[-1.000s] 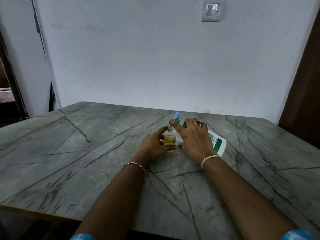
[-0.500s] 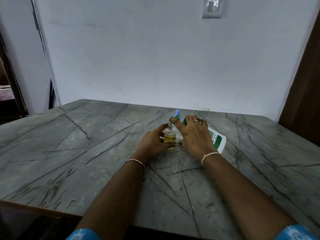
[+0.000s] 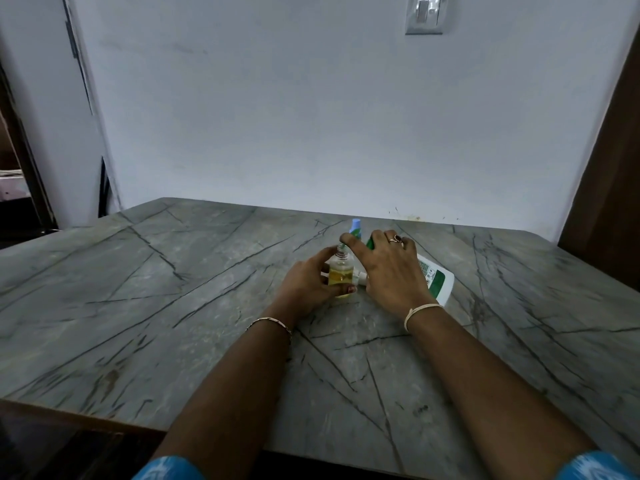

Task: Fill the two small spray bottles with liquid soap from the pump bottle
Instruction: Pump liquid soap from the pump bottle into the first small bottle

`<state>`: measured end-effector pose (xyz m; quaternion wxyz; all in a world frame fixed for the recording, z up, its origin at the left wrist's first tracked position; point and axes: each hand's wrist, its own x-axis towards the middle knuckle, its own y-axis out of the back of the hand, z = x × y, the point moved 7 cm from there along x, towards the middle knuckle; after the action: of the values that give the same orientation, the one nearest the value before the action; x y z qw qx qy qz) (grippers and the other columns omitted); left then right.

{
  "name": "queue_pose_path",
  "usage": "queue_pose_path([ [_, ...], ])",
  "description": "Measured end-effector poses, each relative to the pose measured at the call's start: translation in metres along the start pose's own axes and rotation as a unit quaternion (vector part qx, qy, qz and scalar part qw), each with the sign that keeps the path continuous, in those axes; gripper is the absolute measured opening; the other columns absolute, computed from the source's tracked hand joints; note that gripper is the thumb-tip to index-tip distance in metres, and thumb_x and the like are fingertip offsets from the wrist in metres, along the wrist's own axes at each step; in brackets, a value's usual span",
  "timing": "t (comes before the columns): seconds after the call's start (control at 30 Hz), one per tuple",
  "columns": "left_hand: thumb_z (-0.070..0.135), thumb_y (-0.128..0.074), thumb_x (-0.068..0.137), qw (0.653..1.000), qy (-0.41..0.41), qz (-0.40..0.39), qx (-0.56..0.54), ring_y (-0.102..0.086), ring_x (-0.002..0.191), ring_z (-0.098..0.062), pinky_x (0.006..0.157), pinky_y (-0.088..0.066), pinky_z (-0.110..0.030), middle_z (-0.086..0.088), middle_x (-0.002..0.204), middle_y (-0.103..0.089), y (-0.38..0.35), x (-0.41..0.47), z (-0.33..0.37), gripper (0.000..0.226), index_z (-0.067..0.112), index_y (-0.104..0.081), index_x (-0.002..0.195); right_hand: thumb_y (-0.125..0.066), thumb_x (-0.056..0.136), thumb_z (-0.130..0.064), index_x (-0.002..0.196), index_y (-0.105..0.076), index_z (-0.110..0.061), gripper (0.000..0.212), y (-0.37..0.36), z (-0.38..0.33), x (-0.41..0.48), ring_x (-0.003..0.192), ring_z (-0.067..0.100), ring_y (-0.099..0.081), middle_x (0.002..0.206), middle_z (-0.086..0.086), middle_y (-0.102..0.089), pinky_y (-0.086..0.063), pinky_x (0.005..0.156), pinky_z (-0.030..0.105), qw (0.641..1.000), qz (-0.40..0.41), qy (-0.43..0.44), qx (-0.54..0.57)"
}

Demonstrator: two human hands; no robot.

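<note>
A small clear spray bottle [image 3: 341,271], its top off and partly filled with yellow liquid, stands upright on the grey marble table [image 3: 173,289]. My left hand [image 3: 306,284] grips it from the left, thumb across its front. My right hand [image 3: 389,270] lies over the white pump bottle [image 3: 434,278] with a green label, which leans to the right. The fingers curl over its green pump head [image 3: 370,242], and the index finger reaches to the small bottle's open neck. A second small bottle with a blue cap [image 3: 355,226] stands just behind. A small white piece [image 3: 360,277] lies between my hands.
A white wall with a light switch [image 3: 425,13] rises behind the table's far edge. A dark wooden door [image 3: 609,168] is at the right and a doorway at the left. The table's front edge runs close to my body.
Both hands stay on the bottles in the same places. The view has tilted slightly, so everything sits a little higher in the frame.
</note>
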<state>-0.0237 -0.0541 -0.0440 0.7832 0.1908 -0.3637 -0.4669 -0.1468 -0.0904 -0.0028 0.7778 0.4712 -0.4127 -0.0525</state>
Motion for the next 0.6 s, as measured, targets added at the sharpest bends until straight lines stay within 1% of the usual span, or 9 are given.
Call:
queue_pose_path([
  [0.13, 0.038, -0.08, 0.073, 1.0, 0.005, -0.003, 0.002, -0.065, 0.098, -0.014, 0.089, -0.052, -0.03, -0.003, 0.123, -0.064, -0.0008, 0.0, -0.0001, 0.082, 0.03, -0.037, 0.143, -0.066, 0.083, -0.029, 0.143, -0.019, -0.036, 0.077, 0.0004, 0.0011, -0.0005, 0.116, 0.031, -0.046, 0.124, 0.012, -0.049, -0.035, 0.097, 0.047, 1.0, -0.004, 0.0, -0.002],
  [0.3, 0.038, -0.08, 0.072, 1.0, 0.004, -0.005, -0.005, -0.065, 0.094, -0.012, 0.087, -0.052, -0.028, -0.002, 0.119, -0.066, -0.0006, -0.0009, 0.0006, 0.082, 0.031, -0.038, 0.142, -0.064, 0.083, -0.029, 0.14, -0.03, -0.029, 0.066, 0.0044, -0.0013, 0.004, 0.114, 0.032, -0.047, 0.123, 0.014, -0.051, -0.036, 0.095, 0.047, 1.0, 0.003, -0.007, 0.017],
  [0.37, 0.037, -0.08, 0.072, 1.0, 0.0, -0.004, -0.003, -0.065, 0.092, -0.011, 0.086, -0.052, -0.027, -0.001, 0.118, -0.066, -0.0005, -0.0011, 0.0013, 0.082, 0.031, -0.038, 0.142, -0.065, 0.083, -0.03, 0.14, -0.031, -0.029, 0.067, 0.0046, -0.0018, 0.0037, 0.114, 0.033, -0.048, 0.122, 0.014, -0.051, -0.036, 0.094, 0.047, 1.0, 0.007, -0.008, 0.017],
  [0.6, 0.038, -0.08, 0.072, 1.0, 0.009, -0.005, 0.001, -0.066, 0.097, -0.015, 0.09, -0.053, -0.031, -0.003, 0.121, -0.065, -0.0013, 0.0017, -0.0009, 0.084, 0.03, -0.036, 0.143, -0.066, 0.083, -0.03, 0.143, -0.02, -0.036, 0.076, 0.004, 0.0002, -0.0016, 0.116, 0.031, -0.046, 0.124, 0.012, -0.049, -0.036, 0.097, 0.047, 1.0, -0.002, 0.004, -0.007],
])
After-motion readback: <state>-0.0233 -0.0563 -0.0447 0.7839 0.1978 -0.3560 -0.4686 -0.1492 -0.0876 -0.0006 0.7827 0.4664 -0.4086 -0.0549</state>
